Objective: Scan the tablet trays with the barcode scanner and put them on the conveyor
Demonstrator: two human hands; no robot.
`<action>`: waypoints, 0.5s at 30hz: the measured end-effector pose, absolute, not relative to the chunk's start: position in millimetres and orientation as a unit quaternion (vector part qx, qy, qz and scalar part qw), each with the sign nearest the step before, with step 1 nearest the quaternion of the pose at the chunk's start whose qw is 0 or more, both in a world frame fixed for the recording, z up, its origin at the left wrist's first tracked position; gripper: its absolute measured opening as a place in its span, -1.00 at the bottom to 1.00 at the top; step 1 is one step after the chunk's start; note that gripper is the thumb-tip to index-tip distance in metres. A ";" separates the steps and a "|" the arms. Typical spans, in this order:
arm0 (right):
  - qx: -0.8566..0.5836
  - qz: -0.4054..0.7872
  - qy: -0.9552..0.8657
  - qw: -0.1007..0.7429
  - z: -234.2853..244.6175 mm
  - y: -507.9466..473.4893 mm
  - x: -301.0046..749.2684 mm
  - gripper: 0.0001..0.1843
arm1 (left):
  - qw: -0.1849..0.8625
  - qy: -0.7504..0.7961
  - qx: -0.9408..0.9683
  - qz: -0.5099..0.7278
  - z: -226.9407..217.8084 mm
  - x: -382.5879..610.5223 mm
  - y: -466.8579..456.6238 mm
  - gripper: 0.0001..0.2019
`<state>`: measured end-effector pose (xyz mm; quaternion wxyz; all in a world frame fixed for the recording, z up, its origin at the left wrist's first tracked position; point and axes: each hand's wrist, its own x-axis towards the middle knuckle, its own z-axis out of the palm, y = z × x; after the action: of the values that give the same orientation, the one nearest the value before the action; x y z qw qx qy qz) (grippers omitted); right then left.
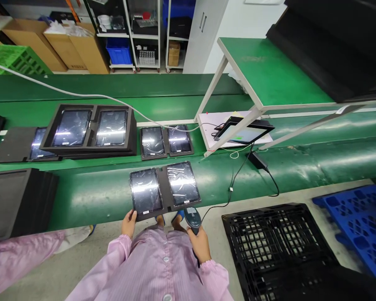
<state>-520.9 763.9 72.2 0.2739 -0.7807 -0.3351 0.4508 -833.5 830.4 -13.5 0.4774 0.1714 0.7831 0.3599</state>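
Apparently foam tray (164, 189): at the green bench (87, 196)'s near edge; likely light, stiffish, best held by its rim.
Tablets (146, 190): on it, film-covered, probably slippery, fragile.
Left hand (128, 224): fingers pinching the tray's near-left corner.
Right hand (199, 245): fingers closed round the scanner (192, 218).

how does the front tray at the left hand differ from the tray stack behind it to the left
The front tray looks thin, while the tray stack is thick with raised rims. The left hand grips a corner of the front tray; neither hand touches the tray stack. Both are dark and show two tablets side by side.
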 end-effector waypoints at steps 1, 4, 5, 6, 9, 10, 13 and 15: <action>-0.778 0.456 -0.335 0.273 73.5 762.7 -522.7 -0.47 | 0.480 0.782 0.171 0.359 -11.4 -832.9 830.0 -0.63; -0.754 0.477 -0.356 0.279 79.9 759.5 -533.0 -0.49 | 0.485 0.778 0.171 0.360 -4.9 -831.3 829.3 -0.67; -0.740 0.488 -0.369 0.280 82.5 758.6 -538.4 -0.50 | 0.486 0.777 0.172 0.361 -2.9 -830.9 829.4 -0.68; -0.724 0.501 -0.383 0.279 85.0 757.7 -544.8 -0.51 | 0.486 0.777 0.172 0.362 -1.0 -830.7 829.7 -0.69; -0.674 0.549 -0.419 0.261 89.4 754.9 -568.7 -0.48 | 0.487 0.774 0.176 0.363 3.1 -831.0 830.5 -0.74; -0.662 0.562 -0.429 0.251 89.4 753.7 -577.8 -0.47 | 0.489 0.774 0.178 0.361 3.9 -831.3 830.6 -0.75; -0.645 0.575 -0.453 0.218 85.4 748.9 -606.1 -0.49 | 0.495 0.774 0.181 0.350 5.2 -832.7 830.3 -0.77; -0.648 0.574 -0.462 0.192 81.7 745.3 -623.6 -0.50 | 0.498 0.776 0.182 0.342 6.2 -833.7 829.4 -0.77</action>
<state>-623.6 745.3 81.7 0.1915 -0.6484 -0.4619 0.5740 -833.7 829.4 6.2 0.4977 0.1824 0.7758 0.3422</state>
